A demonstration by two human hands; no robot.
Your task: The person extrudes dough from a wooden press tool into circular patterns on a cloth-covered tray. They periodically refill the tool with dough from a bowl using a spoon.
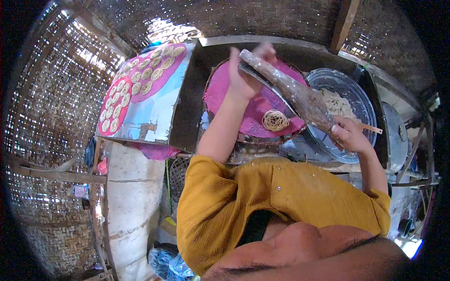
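A long, worn wooden tool (293, 91), dusted white and with two arms meeting at a narrow angle, slants over the work surface. My right hand (349, 135) is closed round its near right end. At the far left end is my left hand (246, 77), thumb and fingers stretched apart; the fingers are partly behind the wood and blurred. Under the tool a round tray (206, 96) bears a bright pink cloth (253, 110). One pale nest of thin strands (275, 120) lies on the cloth near its front edge. Whatever is inside the tool is hidden.
Right of the tray stands a wide metal basin (370, 98) with pale dough (338, 104) in it. A tan flat handle (371, 128) crosses its rim. On a blue-white surface (150, 114) at left, pink cloths hold many coiled nests (146, 73). A woven wall (262, 18) stands behind.
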